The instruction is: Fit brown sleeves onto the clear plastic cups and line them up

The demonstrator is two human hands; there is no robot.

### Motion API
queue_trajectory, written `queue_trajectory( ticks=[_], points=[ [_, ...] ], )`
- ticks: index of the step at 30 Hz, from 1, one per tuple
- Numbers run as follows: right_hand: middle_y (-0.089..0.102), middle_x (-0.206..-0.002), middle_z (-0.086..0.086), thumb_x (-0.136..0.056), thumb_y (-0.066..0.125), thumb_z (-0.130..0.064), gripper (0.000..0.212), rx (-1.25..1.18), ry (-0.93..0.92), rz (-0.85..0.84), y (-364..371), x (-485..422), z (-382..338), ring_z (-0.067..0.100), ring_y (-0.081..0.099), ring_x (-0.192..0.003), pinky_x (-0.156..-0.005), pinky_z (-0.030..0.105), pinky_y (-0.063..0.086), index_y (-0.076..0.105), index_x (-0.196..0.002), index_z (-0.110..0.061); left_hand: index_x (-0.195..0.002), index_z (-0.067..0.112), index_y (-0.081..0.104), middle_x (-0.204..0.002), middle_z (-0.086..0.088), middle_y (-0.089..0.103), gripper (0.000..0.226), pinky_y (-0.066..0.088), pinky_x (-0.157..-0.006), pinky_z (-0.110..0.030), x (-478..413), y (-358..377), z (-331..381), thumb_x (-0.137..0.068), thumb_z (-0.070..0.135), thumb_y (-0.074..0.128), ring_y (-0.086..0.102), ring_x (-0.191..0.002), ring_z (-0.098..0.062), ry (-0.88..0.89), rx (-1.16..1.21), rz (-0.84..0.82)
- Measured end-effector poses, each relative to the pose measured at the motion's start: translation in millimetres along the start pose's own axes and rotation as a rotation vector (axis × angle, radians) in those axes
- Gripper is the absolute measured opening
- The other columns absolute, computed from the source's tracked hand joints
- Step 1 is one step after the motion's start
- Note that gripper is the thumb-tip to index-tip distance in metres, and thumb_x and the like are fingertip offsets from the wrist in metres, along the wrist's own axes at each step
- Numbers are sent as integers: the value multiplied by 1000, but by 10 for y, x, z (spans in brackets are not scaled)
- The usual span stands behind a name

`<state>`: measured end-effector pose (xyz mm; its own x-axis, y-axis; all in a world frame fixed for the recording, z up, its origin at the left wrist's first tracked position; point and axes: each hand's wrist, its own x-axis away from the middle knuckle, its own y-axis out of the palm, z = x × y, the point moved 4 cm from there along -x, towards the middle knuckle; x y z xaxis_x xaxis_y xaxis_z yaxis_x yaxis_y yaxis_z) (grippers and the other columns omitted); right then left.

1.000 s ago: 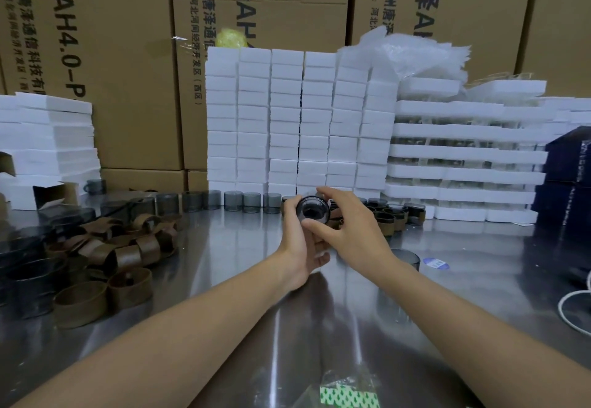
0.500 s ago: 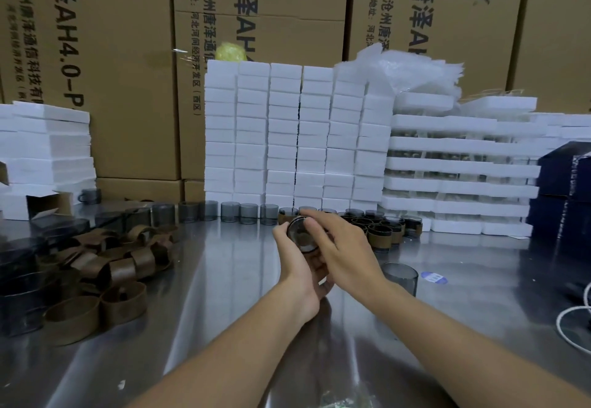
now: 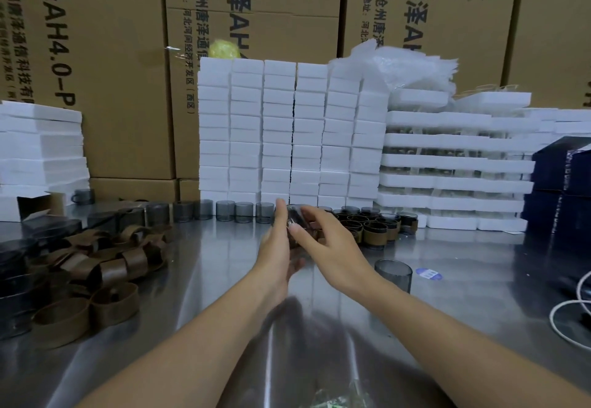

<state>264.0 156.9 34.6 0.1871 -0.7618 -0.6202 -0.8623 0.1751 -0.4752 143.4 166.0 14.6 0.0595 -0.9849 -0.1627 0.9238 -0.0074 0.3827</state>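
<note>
Both hands meet above the middle of the steel table (image 3: pixel 204 283) around one smoky clear plastic cup (image 3: pixel 296 215). My right hand (image 3: pixel 332 247) grips the cup from the right, thumb across its front. My left hand (image 3: pixel 277 247) lies along the cup's left side with its fingers straight. Whether a sleeve is on this cup is hidden by the hands. Just behind and to the right stands a cluster of cups with brown sleeves (image 3: pixel 377 231). A row of bare cups (image 3: pixel 224 211) runs to the left. Loose brown sleeves (image 3: pixel 105 267) are heaped at the left.
One bare cup (image 3: pixel 393 275) stands alone at the right beside a blue sticker (image 3: pixel 428 273). White foam stacks (image 3: pixel 287 132) wall off the back in front of cardboard boxes. Dark cups (image 3: pixel 12 279) sit far left, dark boxes (image 3: pixel 563 168) and a white cable (image 3: pixel 569 318) at the right.
Both hands carried the cup forward and down toward the sleeved cluster. The left hand's fingers went from curled round the cup to straight beside it.
</note>
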Motion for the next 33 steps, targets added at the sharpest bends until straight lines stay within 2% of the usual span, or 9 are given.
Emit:
queue_trajectory(
  ticks=[7,11,14,16,20,22,24,28,33],
  points=[
    [63,-141,-32,-107,56,-59,46,-410,195,-58,131,21,-22,0,58,-137,-124,38,41,50,-151,-48,-101,25,84,-97,-3,84,85,60,-74,-33,-27,47,9,-102,83,21,82,-88,-18,36,-129,79],
    [48,-135,-57,-114,46,-52,50,-157,34,-31,145,46,-62,-29,42,-132,-110,4,32,38,-163,-49,-128,27,76,-113,-2,83,89,59,-103,-44,-26,-21,21,-100,85,14,78,-109,-18,41,-190,120],
    [35,-166,-35,-114,30,-57,42,179,-108,-54,119,53,-134,-9,31,-155,-121,29,35,32,-152,-74,-126,37,73,-105,7,84,81,62,-97,-39,1,0,40,-98,86,15,79,-99,-7,65,-190,112],
    [32,-170,-31,-111,25,-63,39,256,-103,-46,91,38,-146,-3,32,-156,-120,35,38,27,-145,-83,-122,37,74,-103,8,84,80,62,-95,-37,21,26,55,-99,86,15,79,-99,-8,58,-187,109],
    [54,-125,-56,-112,49,-53,41,-399,135,-6,170,43,-154,-31,54,-115,-108,22,46,42,-149,-69,-132,27,71,-118,0,81,86,61,-99,-46,53,24,87,-99,87,19,78,-109,-20,55,-209,110],
    [69,-115,-37,-105,61,-57,36,-713,394,-74,266,95,-150,-14,70,-102,-97,35,61,59,-141,-61,-141,28,62,-130,-2,75,85,57,-105,-53,78,-8,110,-97,88,22,74,-116,-26,94,-230,135],
    [75,-119,-16,-97,70,-65,42,-852,528,-179,306,152,-138,9,72,-120,-97,45,64,73,-134,-45,-141,26,61,-132,-11,72,84,53,-110,-56,74,-45,138,-97,87,22,71,-120,-30,154,-267,157],
    [73,-137,-15,-101,68,-58,47,-749,377,-114,228,112,-145,10,71,-121,-111,50,57,62,-147,-49,-127,25,68,-119,-6,77,79,56,-83,-33,39,-33,169,-101,82,20,74,-100,-19,167,-285,148],
    [39,-169,-23,-113,44,-55,50,56,-46,101,66,70,-87,1,43,-150,-121,41,44,44,-162,-46,-125,28,73,-115,2,81,85,57,-98,-39,13,-1,72,-99,85,15,75,-111,-19,59,-266,146]
  ],
)
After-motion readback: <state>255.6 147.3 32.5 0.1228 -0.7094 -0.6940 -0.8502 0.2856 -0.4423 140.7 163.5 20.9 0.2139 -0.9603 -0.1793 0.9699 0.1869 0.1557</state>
